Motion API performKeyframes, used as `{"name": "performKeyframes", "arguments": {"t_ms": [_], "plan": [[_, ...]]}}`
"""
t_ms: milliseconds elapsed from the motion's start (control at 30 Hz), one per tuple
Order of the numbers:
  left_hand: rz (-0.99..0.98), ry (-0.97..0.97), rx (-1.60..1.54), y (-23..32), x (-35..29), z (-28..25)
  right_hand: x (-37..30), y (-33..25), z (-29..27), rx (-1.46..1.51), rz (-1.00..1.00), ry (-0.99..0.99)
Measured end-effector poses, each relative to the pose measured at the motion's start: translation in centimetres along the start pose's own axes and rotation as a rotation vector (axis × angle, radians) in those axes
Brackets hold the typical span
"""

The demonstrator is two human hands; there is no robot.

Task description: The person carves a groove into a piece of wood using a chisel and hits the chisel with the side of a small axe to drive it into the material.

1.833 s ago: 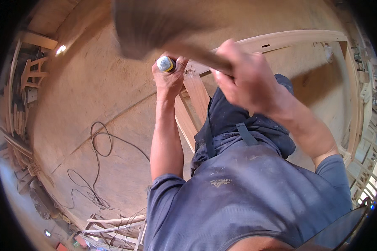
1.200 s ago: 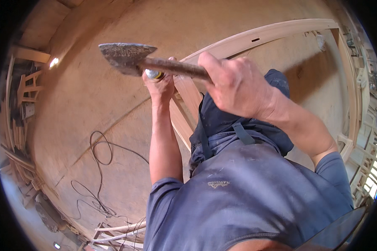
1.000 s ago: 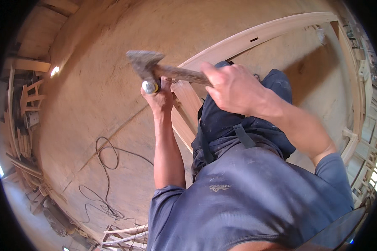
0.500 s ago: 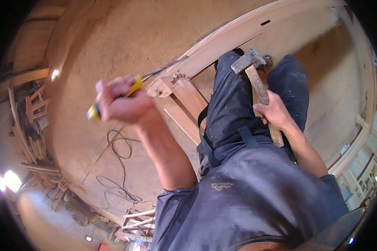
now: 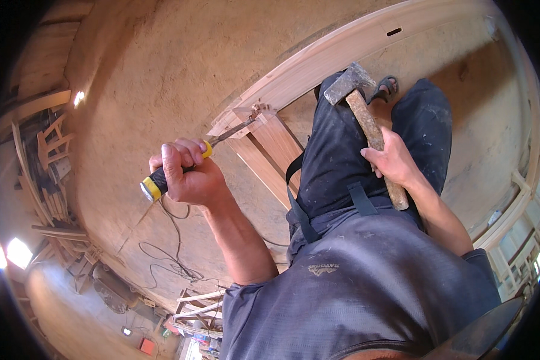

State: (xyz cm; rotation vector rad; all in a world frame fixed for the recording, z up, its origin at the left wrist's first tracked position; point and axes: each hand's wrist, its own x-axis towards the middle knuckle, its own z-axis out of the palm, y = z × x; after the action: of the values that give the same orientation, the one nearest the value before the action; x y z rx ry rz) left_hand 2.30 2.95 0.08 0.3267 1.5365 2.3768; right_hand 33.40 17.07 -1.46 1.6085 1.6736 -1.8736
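Observation:
My left hand (image 5: 189, 174) is closed around the yellow-and-black handle of a chisel (image 5: 231, 131). The chisel's metal blade reaches to the pale wooden frame (image 5: 275, 141), its tip at the corner joint among loose wood chips (image 5: 258, 110). From this view I cannot tell how deep the tip sits. My right hand (image 5: 393, 161) grips the worn wooden handle of a hammer (image 5: 363, 114). The hammer's grey metal head lies over my left thigh, apart from the chisel.
The frame's long board (image 5: 336, 51) curves away to the upper right and has a dark slot in it. A thin cable (image 5: 177, 261) lies looped on the dusty floor. Timber pieces (image 5: 57, 198) stand along the left side, and more wooden frames (image 5: 516, 240) at the right.
The chisel's tip has come down and right onto the frame's corner joint, and my left hand has shifted slightly right and down. The hammer has barely moved.

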Motion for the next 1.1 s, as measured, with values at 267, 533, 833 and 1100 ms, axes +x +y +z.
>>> {"name": "performKeyframes", "arguments": {"t_ms": [267, 533, 833, 1100], "plan": [[0.062, -0.076, 0.057, -1.0, 0.1, -0.1, -0.4, -0.2, 0.3, -0.057, -0.041, 0.036], [0.068, -0.133, 0.071, -1.2, 0.4, 0.4, -1.0, -0.4, 0.7, -0.128, -0.035, 0.029], [0.074, -0.135, 0.036, -2.4, -0.1, 0.2, -1.4, 0.5, 1.6, -0.266, -0.149, 0.033], [0.142, -0.197, 0.298, -3.0, -1.3, 3.6, -2.6, -5.6, 0.7, -0.387, -0.429, 0.164]]}}
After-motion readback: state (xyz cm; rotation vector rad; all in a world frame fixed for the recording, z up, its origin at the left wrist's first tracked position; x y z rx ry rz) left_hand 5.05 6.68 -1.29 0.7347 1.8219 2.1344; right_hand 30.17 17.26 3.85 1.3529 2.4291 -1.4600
